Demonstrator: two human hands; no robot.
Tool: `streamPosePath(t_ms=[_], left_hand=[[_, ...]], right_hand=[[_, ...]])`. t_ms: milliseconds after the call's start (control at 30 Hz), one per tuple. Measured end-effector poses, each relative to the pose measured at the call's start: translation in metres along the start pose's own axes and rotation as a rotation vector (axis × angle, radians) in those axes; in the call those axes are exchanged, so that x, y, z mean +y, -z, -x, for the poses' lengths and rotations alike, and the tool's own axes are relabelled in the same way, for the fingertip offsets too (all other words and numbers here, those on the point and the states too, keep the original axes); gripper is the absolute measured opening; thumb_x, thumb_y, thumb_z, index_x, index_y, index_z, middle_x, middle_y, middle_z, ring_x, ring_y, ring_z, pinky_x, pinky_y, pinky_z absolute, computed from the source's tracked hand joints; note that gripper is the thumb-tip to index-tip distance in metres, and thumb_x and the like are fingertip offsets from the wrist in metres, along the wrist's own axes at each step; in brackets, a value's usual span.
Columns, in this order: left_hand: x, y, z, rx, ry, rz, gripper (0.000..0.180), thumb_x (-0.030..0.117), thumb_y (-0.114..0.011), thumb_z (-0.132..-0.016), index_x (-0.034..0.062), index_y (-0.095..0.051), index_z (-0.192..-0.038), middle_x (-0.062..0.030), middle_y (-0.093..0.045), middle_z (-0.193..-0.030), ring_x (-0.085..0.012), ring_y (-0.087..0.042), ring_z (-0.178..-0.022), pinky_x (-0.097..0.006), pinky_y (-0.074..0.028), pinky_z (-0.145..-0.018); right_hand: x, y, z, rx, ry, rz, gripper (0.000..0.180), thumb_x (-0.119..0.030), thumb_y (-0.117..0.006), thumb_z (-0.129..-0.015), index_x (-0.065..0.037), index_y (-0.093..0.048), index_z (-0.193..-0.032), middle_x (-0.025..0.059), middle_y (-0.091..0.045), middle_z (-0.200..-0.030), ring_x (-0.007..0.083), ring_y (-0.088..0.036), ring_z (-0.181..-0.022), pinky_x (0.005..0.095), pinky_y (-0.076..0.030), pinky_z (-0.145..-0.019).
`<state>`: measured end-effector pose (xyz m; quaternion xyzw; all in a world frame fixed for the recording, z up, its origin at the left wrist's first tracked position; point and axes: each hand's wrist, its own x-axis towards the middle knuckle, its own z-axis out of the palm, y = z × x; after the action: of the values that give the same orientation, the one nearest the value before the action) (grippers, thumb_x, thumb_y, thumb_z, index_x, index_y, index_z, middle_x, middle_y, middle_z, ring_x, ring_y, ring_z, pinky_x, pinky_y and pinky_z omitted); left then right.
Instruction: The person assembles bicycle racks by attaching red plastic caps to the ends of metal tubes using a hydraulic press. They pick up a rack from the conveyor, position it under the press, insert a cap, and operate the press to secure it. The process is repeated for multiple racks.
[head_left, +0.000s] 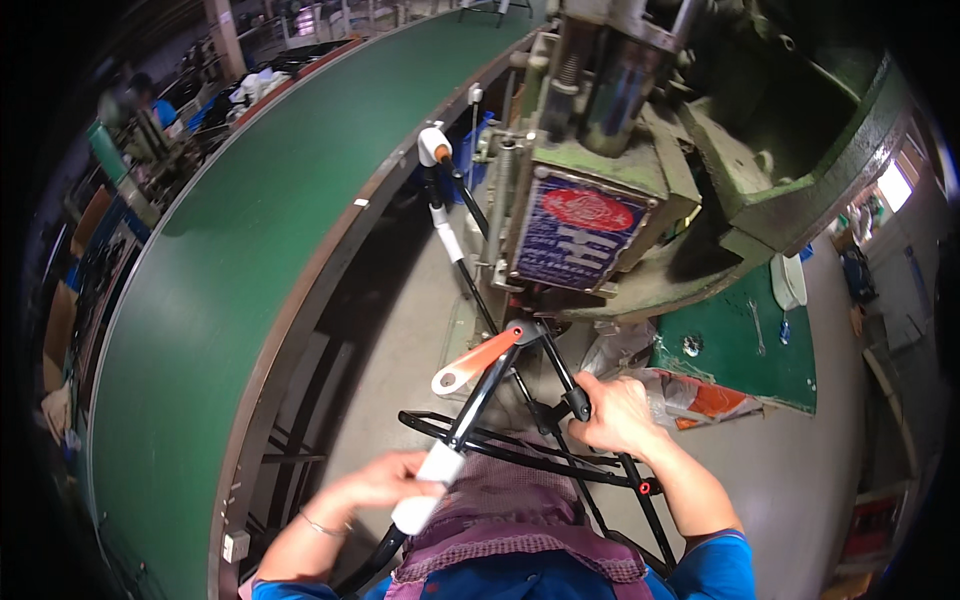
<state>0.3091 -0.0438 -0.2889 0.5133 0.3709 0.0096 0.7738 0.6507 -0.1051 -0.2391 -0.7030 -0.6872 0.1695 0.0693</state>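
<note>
A black tubular folding frame, like that of a stroller, stands between my body and the green press. My left hand, slightly blurred, is closed at a white sleeve on the frame's near left tube. On the right, my right hand wraps round a black tube beside a black clip. A flat orange-and-white arm slants down left from a grey round joint, which sits below the press head. Further white sleeves and an orange-tipped white end piece show on the far tube.
A long green conveyor belt with a brown edge runs along the left. Right of the press, a green-topped table bears small metal parts and a white tub. A person in blue is at the far left.
</note>
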Motion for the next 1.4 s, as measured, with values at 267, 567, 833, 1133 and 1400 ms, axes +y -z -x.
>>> streamPosePath(t_ms=[267, 567, 833, 1133, 1400], left_hand=[[-0.058, -0.091, 0.036, 0.623, -0.169, -0.269, 0.039, 0.018, -0.073, -0.071, 0.0029, -0.061, -0.105, -0.0129, -0.067, -0.093, -0.0238, -0.066, -0.085, -0.035, -0.052, -0.079], [-0.03, -0.136, 0.132, 0.786, -0.258, -0.247, 0.034, 0.015, -0.074, -0.073, 0.0024, -0.063, -0.103, -0.0083, -0.066, -0.085, -0.0148, -0.063, -0.082, -0.031, -0.05, -0.073], [-0.002, -0.106, 0.196, 0.765, -0.484, -0.255, 0.035, 0.013, -0.074, -0.071, -0.0009, -0.061, -0.101, -0.0035, -0.062, -0.084, -0.0089, -0.056, -0.079, -0.027, -0.047, -0.071], [0.03, -0.032, 0.277, 0.657, -0.67, -0.238, 0.039, 0.011, -0.078, -0.072, -0.0025, -0.061, -0.104, -0.0017, -0.061, -0.084, -0.0073, -0.056, -0.072, -0.024, -0.047, -0.063], [0.041, 0.013, 0.366, 0.86, -0.923, -0.206, 0.048, 0.015, -0.081, -0.062, -0.001, -0.065, -0.104, -0.0003, -0.061, -0.088, -0.0081, -0.055, -0.08, -0.023, -0.044, -0.072]], right_hand=[[-0.013, -0.017, 0.029, 0.093, 0.197, 0.091, 0.042, -0.032, -0.067, -0.067, -0.007, -0.058, -0.1, 0.0105, -0.061, -0.058, 0.0335, -0.06, -0.06, 0.0433, -0.044, -0.07], [-0.054, 0.019, 0.062, 0.397, 0.488, 0.024, 0.047, -0.03, -0.073, -0.064, -0.006, -0.06, -0.102, 0.0072, -0.056, -0.055, 0.032, -0.055, -0.051, 0.0419, -0.043, -0.061], [-0.127, 0.066, 0.089, 0.626, 0.583, 0.069, 0.043, -0.024, -0.073, -0.067, -0.003, -0.06, -0.101, 0.0054, -0.059, -0.059, 0.026, -0.057, -0.05, 0.0368, -0.041, -0.055], [-0.242, 0.11, 0.12, 0.805, 0.601, 0.256, 0.043, -0.023, -0.072, -0.069, -0.001, -0.058, -0.103, 0.004, -0.057, -0.059, 0.0244, -0.056, -0.05, 0.0351, -0.039, -0.053], [-0.351, 0.135, 0.112, 1.048, 0.762, 0.273, 0.046, -0.016, -0.073, -0.064, 0.001, -0.06, -0.104, 0.007, -0.059, -0.067, 0.0233, -0.054, -0.053, 0.0325, -0.039, -0.054]])
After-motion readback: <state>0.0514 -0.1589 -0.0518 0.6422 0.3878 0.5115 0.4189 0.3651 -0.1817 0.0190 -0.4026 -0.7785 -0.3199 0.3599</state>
